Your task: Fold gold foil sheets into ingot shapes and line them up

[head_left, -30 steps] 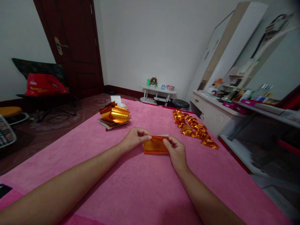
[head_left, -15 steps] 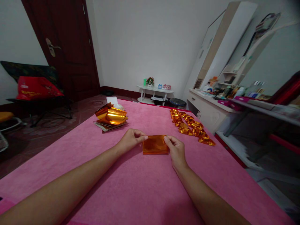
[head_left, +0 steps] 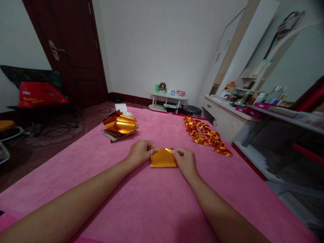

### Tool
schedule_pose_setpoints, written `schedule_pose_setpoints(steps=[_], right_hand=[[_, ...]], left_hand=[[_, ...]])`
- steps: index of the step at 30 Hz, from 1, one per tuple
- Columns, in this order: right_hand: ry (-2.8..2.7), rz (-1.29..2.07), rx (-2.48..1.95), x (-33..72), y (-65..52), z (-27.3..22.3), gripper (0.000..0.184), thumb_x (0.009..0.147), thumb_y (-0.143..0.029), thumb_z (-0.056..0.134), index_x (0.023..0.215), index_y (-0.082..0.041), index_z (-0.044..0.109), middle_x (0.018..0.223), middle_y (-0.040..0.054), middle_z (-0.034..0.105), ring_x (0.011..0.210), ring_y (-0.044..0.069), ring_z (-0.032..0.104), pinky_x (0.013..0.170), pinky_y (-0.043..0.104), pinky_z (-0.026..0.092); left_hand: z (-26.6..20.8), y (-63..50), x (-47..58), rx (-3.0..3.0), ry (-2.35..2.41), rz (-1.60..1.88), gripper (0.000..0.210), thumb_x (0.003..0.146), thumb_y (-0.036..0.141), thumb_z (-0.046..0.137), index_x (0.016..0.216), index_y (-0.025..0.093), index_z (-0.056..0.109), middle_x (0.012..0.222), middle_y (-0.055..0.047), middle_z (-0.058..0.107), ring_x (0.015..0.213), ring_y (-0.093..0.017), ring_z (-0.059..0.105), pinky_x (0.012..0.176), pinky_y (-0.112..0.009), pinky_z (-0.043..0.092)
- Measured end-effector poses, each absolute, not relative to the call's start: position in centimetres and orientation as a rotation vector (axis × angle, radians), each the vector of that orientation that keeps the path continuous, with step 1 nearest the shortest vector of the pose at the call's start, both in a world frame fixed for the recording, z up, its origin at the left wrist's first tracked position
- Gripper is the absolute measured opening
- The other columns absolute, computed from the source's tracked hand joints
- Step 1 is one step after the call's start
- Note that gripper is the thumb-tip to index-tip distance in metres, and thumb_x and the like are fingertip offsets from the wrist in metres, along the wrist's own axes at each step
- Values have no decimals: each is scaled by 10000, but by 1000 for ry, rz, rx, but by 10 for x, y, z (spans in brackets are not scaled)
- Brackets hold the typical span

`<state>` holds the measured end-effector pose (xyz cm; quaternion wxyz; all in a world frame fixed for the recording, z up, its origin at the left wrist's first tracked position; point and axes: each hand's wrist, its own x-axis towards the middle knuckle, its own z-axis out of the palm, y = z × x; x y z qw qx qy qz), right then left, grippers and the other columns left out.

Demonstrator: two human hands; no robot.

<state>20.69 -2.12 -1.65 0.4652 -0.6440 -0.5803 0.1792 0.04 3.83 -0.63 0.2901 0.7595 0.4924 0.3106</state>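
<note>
A shiny gold foil paper, folded into a small rectangle, is held between my two hands just above or on the pink cloth. My left hand pinches its upper left corner between thumb and fingers. At the upper right corner, my right hand grips it the same way. Beyond my left hand lies a loose stack of gold foil sheets. To the far right, several folded gold foil pieces lie in two rows.
The pink cloth covers the table under my arms. Behind the foil stack are a white card and a whitish object. A white dressing table with bottles stands right. A chair with a red bag stands left.
Both hands have shifted slightly left with the foil paper. The paper has tilted, turning from dark orange to bright gold. The stack and the folded pieces stay where they were.
</note>
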Motion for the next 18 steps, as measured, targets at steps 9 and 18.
schedule_pose_setpoints(steps=[9,18], right_hand=[[-1712,22,-1950,201,-25,-4,172,783,-300,571,686,-252,704,606,26,658,552,155,550,487,251,241],[-1811,-59,-1981,197,-27,-1,120,804,-249,568,807,-243,688,699,40,652,645,179,572,553,271,356]], left_hand=[[2,26,18,2747,1186,683,142,762,172,582,874,187,668,937,-75,632,902,-221,557,769,-323,370],[1,23,10,2665,1038,551,360,780,514,601,880,169,597,899,-66,598,844,-210,526,718,-302,377]])
